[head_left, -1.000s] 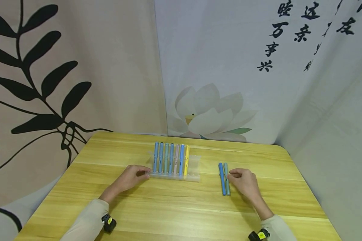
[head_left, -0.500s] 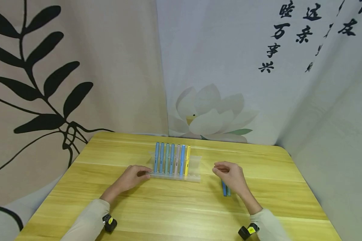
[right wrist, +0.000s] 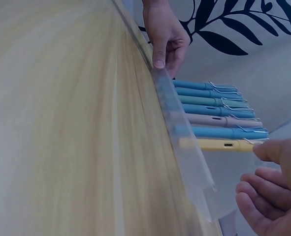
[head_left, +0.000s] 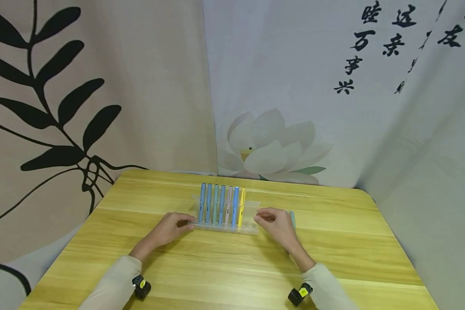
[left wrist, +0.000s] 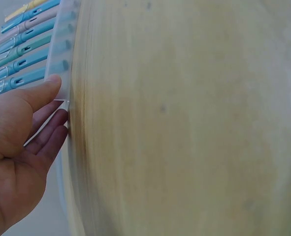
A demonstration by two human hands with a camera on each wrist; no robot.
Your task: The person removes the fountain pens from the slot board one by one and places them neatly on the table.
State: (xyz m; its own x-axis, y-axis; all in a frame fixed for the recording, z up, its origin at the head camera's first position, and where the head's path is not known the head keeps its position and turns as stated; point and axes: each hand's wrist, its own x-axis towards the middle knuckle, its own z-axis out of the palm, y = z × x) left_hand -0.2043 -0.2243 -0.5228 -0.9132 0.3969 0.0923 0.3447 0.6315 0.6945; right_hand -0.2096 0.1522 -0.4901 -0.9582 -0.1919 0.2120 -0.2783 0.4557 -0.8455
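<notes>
A clear plastic pen rack (head_left: pixel 250 213) stands toward the back of the table, holding several capped pens in a row: blue, green, pale pink, and a yellow pen (head_left: pixel 242 207) at the right. My left hand (head_left: pixel 174 226) pinches the rack's left corner, thumb on the front strip (left wrist: pixel 62 54) and fingers behind. At the rack's right end is my right hand (head_left: pixel 277 224), fingers loosely bent and holding nothing. In the right wrist view its thumb comes close to the yellow pen's clip end. A green pen (head_left: pixel 292 218) lies on the table, partly hidden behind the right hand.
The wooden table (head_left: pixel 217 267) carries the rack and loose pens. Behind it hangs a pale curtain (head_left: pixel 162 86) with printed leaves, a lotus and writing. A black wrist camera (head_left: pixel 141 287) sits on the left sleeve, another camera (head_left: pixel 300 294) on the right.
My right hand has moved left, from beside the two loose pens, across them to the rack's right end. The left hand has stayed at the rack's left corner.
</notes>
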